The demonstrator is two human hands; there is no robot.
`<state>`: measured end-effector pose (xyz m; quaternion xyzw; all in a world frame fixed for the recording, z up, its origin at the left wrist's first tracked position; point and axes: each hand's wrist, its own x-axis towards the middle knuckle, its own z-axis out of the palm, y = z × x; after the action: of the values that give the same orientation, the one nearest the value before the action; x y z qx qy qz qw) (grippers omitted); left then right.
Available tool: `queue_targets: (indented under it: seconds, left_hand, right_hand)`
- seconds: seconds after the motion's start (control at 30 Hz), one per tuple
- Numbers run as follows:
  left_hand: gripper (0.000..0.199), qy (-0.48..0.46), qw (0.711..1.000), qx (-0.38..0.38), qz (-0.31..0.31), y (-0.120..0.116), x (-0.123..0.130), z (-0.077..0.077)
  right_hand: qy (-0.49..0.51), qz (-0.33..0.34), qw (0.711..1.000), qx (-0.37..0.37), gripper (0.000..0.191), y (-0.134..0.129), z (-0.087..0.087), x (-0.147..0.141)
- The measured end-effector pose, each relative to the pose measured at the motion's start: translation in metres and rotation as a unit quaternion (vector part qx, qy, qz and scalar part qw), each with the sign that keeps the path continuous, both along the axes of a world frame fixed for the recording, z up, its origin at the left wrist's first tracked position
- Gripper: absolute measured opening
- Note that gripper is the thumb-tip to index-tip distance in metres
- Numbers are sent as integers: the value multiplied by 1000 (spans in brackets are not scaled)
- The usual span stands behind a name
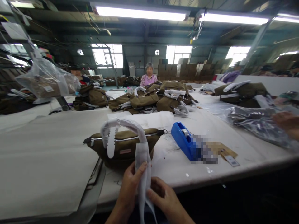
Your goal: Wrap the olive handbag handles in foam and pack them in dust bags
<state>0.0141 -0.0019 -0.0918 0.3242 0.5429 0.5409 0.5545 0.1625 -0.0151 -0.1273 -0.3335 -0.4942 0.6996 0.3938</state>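
An olive-brown handbag (130,135) with a silver zipper stands upright on the table before me, its handle (127,122) wrapped in white. From the handle's right end a white wrapping strip (143,154) hangs down toward me over the table edge. My left hand (133,179) is closed on this strip, the thumb lying on its front. Lower down, my right hand (162,194) has curled fingers and a thumb pinching the strip's right edge. Right of the bag stands a blue tape dispenser (183,140).
Olive bags (144,99) with white-wrapped handles are piled behind. Large white sheets (46,161) lie at left, plastic-wrapped goods (254,119) at right. Another person's hand (286,123) is near those. A tag (231,160) lies beyond the dispenser. A person (149,76) sits across the table.
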Motion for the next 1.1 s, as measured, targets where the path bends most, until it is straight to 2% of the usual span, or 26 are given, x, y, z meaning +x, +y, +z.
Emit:
queue_targets:
  seconds: [0.07,0.13,0.23,0.3,0.33,0.43,0.5,0.57,0.63,0.7,0.77,0.83,0.97,1.03,1.1]
  left_hand:
    - [49,0,1000,1,3,0,5,1]
    - [49,-11,1000,1,9,1,9,2]
    - [47,2,1000,12,26,2,13,1]
    - [47,35,999,20,35,4,14,-1]
    - [49,58,997,22,38,4,14,-1]
    - [56,121,991,26,50,6,15,-2]
    - [57,152,986,32,58,7,15,-2]
    - [54,175,982,42,62,7,15,-3]
    - [51,192,978,52,67,8,15,-5]
    - [50,197,976,59,70,8,14,-8]
    - [55,170,982,51,64,8,11,-9]
    - [62,102,993,34,47,5,6,-9]
    - [65,-49,999,-7,3,-11,-10,-9]
    - [62,-50,998,-32,-25,-22,-18,-14]
    - [60,-10,998,-35,-58,-31,-25,-20]
  right_hand:
    - [-26,-10,1000,13,34,-6,-6,-6]
    - [-120,-51,989,67,24,-9,-13,-12]
    - [-271,-119,934,201,16,-14,-31,-17]
    - [-306,-136,904,267,24,-20,-42,-18]
    - [-301,-132,899,290,33,-24,-46,-17]
    - [-241,-90,910,324,60,-32,-47,-13]
    - [-204,-50,920,331,63,-34,-40,-9]
    - [-184,-18,926,328,54,-33,-33,-7]
    - [-182,-20,929,322,42,-32,-28,-8]
    - [-197,-53,927,314,32,-31,-26,-11]
    - [-211,-71,923,314,26,-30,-27,-14]
    - [-216,-56,926,304,24,-29,-28,-15]
    - [-198,-52,952,227,35,-27,-28,-12]
    - [-183,-54,962,196,39,-26,-27,-10]
    - [-177,-45,967,179,40,-24,-27,-11]
